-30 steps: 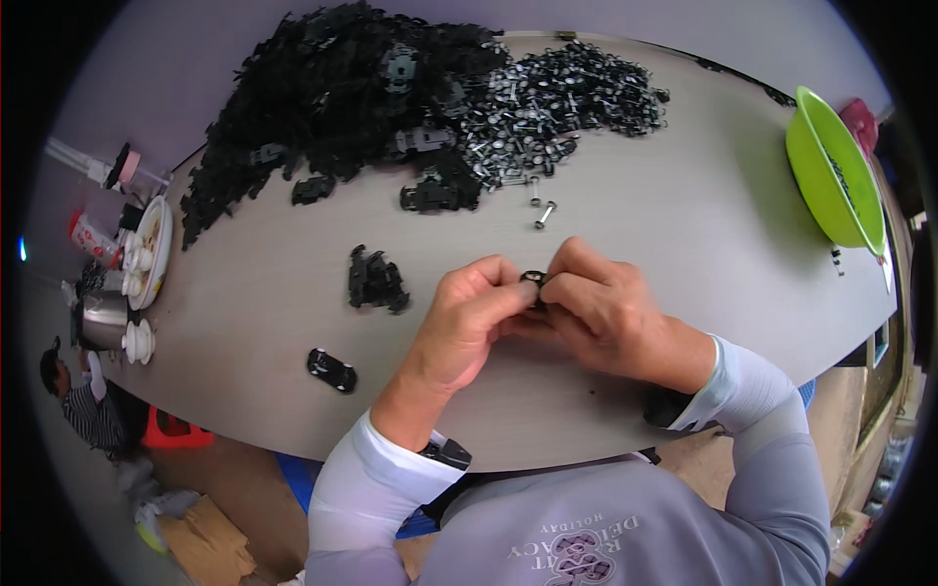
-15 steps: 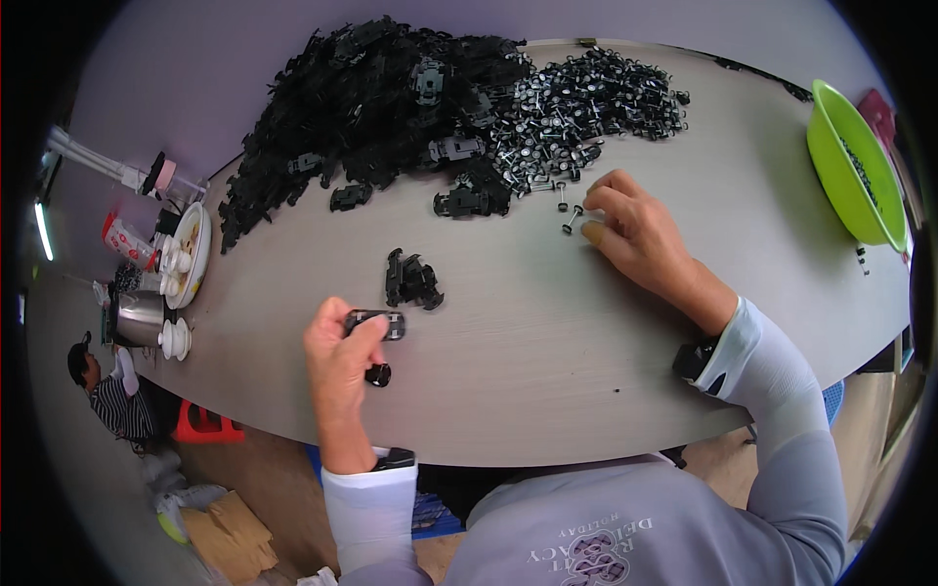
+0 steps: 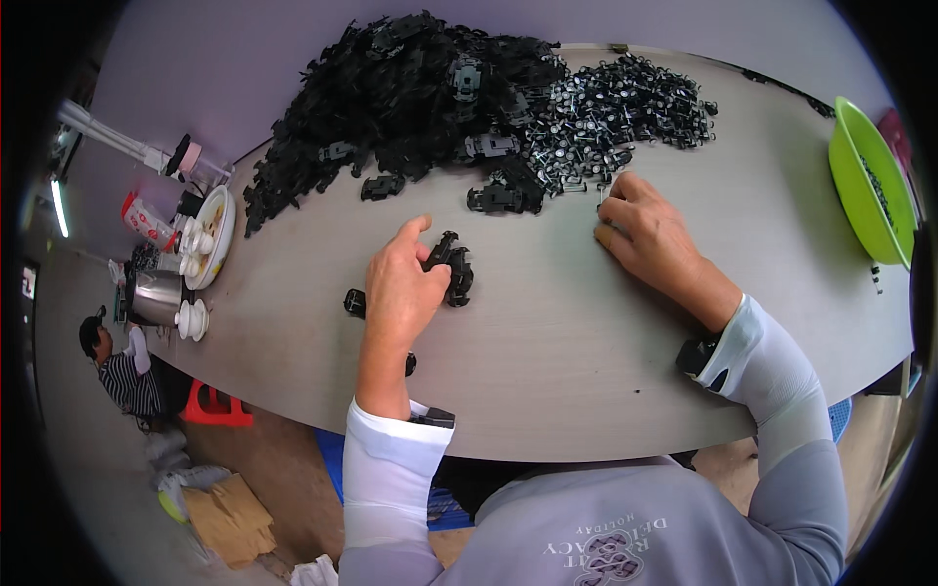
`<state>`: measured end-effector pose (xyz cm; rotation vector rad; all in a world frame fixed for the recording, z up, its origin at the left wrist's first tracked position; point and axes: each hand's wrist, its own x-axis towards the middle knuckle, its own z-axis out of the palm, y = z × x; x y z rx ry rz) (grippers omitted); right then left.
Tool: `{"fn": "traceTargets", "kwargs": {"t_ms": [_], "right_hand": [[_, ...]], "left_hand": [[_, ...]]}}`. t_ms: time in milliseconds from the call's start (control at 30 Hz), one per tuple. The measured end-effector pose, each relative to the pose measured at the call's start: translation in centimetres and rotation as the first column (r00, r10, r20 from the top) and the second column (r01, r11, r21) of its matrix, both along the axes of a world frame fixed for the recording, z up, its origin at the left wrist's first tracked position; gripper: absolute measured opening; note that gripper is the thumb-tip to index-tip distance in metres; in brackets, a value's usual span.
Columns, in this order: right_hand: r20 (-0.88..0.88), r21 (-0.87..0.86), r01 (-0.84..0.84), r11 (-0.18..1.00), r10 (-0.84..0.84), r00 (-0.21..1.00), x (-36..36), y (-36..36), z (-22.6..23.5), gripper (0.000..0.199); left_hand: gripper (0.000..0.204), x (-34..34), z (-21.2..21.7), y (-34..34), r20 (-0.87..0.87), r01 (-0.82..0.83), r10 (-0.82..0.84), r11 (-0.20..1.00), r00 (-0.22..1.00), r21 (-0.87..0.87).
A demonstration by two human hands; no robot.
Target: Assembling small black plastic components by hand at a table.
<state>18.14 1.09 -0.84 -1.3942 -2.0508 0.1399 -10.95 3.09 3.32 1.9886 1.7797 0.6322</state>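
Note:
My left hand [image 3: 403,283] has its fingers apart and touches a small cluster of black plastic toy-car chassis [image 3: 459,283] with its thumb. A single black chassis piece [image 3: 355,303] lies on the table just left of that hand. Partly behind the left wrist, another small black part [image 3: 410,364] shows. At the near edge of the heap of wheel axles [image 3: 625,107], my right hand [image 3: 645,225] is closed in a pinch. A dark bit of a wheel axle shows between its thumb and finger, mostly hidden. One axle [image 3: 602,195] stands out beside the fingertips.
A big heap of black chassis [image 3: 391,98] is piled against the wall at the back. A green basin [image 3: 860,195] stands at the right edge. To the left are a dish with white cups [image 3: 220,239] and a metal pot [image 3: 156,296]. A person [image 3: 122,366] sits farther left.
My left hand has let go of the black chassis and moved up and right to the cluster. My right hand has closed over the loose wheel axle. The whole view has shifted slightly.

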Motion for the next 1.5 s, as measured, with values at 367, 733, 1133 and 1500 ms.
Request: {"fn": "traceTargets", "kwargs": {"t_ms": [367, 733, 1133, 1500], "right_hand": [[-0.447, -0.137, -0.168, 0.976, 0.090, 0.890, -0.2, -1.5, 1.5, 0.019], [-0.566, -0.180, -0.354, 0.917, 0.198, 0.800, -0.8, -3.0, 1.0, 0.022], [-0.531, 0.004, -0.315, 0.949, 0.269, 0.803, 0.7, -4.3, 2.7, 0.024], [-0.370, 0.096, -0.336, 0.937, 0.347, 0.862, -0.3, -4.7, 2.0, 0.030]], "left_hand": [[0.046, 4.6, -0.6, 0.1, 0.857, 0.233, -0.012, 0.964, 0.515, -0.127], [0.033, 6.2, -0.7, -1.1, 0.921, 0.400, 0.087, 0.882, 0.380, -0.249], [0.023, 9.0, -1.3, -2.9, 0.943, 0.521, 0.185, 0.796, 0.276, -0.309], [0.019, 9.3, -1.3, -3.5, 0.890, 0.595, 0.249, 0.670, 0.382, -0.443]]}}
